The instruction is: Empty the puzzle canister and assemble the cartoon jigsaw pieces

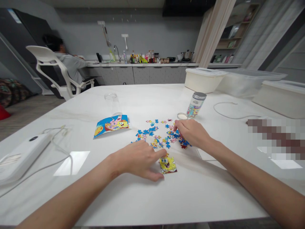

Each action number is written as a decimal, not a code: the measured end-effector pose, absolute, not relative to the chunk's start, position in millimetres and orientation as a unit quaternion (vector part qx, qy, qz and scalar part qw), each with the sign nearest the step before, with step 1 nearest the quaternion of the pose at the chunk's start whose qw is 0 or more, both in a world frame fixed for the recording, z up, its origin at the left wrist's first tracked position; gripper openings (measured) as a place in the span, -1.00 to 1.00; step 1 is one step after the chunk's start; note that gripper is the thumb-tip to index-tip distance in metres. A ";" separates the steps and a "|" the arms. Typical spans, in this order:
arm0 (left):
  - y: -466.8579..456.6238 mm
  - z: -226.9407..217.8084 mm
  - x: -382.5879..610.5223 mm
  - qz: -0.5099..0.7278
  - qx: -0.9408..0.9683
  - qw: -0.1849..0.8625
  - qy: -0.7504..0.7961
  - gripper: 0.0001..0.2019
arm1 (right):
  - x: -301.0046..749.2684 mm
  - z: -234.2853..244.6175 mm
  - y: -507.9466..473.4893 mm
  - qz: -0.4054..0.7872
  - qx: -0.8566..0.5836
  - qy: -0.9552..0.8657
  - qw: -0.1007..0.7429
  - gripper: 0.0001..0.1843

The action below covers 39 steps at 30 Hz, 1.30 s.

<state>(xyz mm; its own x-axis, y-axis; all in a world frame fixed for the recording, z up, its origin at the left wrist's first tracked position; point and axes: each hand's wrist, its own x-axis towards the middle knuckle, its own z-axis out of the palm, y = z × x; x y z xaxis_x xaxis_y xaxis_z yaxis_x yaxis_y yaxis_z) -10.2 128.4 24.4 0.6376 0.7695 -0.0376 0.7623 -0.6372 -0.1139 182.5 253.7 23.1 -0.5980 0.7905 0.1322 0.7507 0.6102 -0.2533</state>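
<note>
Well, from my head camera I look down at a white table (pixel 205 197) with both my hands above it. My left hand (pixel 139 162) is open and low, with the fingers spread, and its index fingertip (pixel 162 153) comes just beside a small joined section of jigsaw puzzle (pixel 168 165) that shows SpongeBob; I do not grip this section. My right hand (pixel 192 133) is half closed, with the fingertips (pixel 175 126) pointing down at the far edge of a scatter of loose puzzle pieces (pixel 152 135) in blue, pink and yellow, and I cannot tell if a piece is between them. The joined section lies on the near side of the scatter, by my left hand. Left of the pieces lies a printed picture card (pixel 111 126), and behind it stands a clear glass (pixel 112 103). Beyond my right hand stand a puzzle canister (pixel 195 106) with a silver lid (pixel 199 96) and, just beside it, a small round cap (pixel 182 116). On the left lies a white device (pixel 23 156), at the far right are plastic storage boxes (pixel 250 83), and farther away another person (pixel 71 65) sits in a white chair (pixel 45 52) before a kitchen counter (pixel 143 65).
</note>
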 end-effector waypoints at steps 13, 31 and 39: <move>128.7 24.8 -10.0 0.047 -0.905 0.033 -0.422 -0.61 | 190.7 41.7 265.3 -0.061 -0.578 -0.814 -0.001 -0.53; 134.0 37.1 -35.8 0.054 -0.882 0.060 -0.463 -0.68 | 190.2 27.1 271.3 0.067 -0.473 -0.878 0.023 -0.72; 134.9 38.0 -34.5 0.074 -0.878 0.065 -0.468 -0.70 | 186.9 15.0 266.7 0.088 -0.351 -0.927 0.102 -0.85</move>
<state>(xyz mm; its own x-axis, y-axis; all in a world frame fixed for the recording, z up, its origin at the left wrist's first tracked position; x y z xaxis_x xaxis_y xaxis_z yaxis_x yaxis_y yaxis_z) -34.5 134.9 38.0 0.5506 0.8318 -0.0698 0.8127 -0.5533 -0.1829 186.9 266.7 15.0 -0.7322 0.6690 0.1278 0.6332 0.7377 -0.2340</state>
